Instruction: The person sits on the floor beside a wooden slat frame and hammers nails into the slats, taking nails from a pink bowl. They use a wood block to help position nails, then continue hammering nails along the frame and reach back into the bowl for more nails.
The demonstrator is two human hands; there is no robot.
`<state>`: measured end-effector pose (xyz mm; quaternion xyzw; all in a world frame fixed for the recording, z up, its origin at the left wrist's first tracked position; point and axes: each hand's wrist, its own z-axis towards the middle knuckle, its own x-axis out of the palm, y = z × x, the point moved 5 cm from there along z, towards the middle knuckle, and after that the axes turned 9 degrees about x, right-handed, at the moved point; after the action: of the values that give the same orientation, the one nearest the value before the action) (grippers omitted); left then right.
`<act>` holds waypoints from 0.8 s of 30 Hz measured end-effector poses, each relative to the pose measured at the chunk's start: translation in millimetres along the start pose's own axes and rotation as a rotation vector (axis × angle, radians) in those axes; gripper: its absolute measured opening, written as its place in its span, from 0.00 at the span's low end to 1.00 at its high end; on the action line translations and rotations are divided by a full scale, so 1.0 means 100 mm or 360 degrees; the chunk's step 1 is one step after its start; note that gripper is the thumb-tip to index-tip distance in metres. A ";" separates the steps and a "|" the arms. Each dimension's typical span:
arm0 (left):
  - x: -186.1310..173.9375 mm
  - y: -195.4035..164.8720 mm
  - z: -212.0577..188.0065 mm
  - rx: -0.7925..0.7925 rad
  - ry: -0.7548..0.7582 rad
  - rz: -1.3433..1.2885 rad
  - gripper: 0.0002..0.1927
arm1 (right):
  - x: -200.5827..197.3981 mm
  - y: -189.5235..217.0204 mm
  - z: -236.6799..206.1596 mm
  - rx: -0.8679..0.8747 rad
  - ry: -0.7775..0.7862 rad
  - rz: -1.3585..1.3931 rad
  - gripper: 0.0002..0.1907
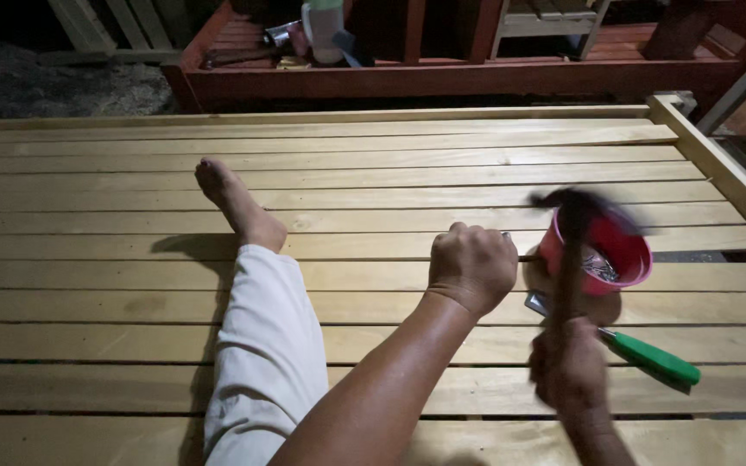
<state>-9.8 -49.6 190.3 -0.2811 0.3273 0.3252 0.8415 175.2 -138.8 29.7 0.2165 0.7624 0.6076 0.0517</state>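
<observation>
The hammer (573,250) stands raised and blurred in the right hand (568,371), which is wrapped tight around the lower handle, its head up in front of the pink bowl (602,252). The left hand (472,266) is curled into a fist on the wooden slats (114,285) just beside it — whether it pinches anything cannot be told. The bowl holds small metal pieces; a green-handled tool (649,356) lies under the hammer. A bare foot (237,203) and pale trouser leg (265,345) stretch across the slats — a red wooden frame (442,79) lies beyond.

Crowded right of the pink bowl's corner, open elsewhere

Left of the pink bowl (615,250) the slats (88,285) lay open past the leg (261,328); a green-handled tool (649,355) blocked just below it.
</observation>
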 end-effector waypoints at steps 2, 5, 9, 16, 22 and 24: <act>0.04 0.01 0.01 -0.0029 0.0141 0.0008 0.22 | -0.03 0.03 0.02 -0.0164 0.0023 0.0187 0.19; 0.03 0.00 0.03 -0.0015 0.0136 -0.0008 0.23 | -0.15 -0.37 0.05 -0.0291 -0.0142 -0.0421 0.18; 0.00 -0.03 -0.01 -0.0016 0.0152 0.0022 0.21 | -0.31 -1.13 0.12 -0.0022 -0.0132 -0.1692 0.29; -0.06 0.00 -0.01 -0.0031 -0.0015 -0.0023 0.21 | -0.23 -0.77 -0.15 0.0332 -0.0183 -0.1328 0.30; 0.01 0.03 0.00 -0.0067 0.0118 -0.0024 0.22 | 0.03 0.14 0.00 -0.0230 -0.0008 0.0012 0.21; 0.01 0.04 0.00 -0.0069 0.0127 -0.0040 0.22 | -0.04 0.04 0.07 -0.0435 -0.0099 -0.0215 0.20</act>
<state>-12.4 -47.4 188.6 -0.3161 0.3500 0.3101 0.8255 182.4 -133.2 30.4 0.1743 0.6835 0.6939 0.1450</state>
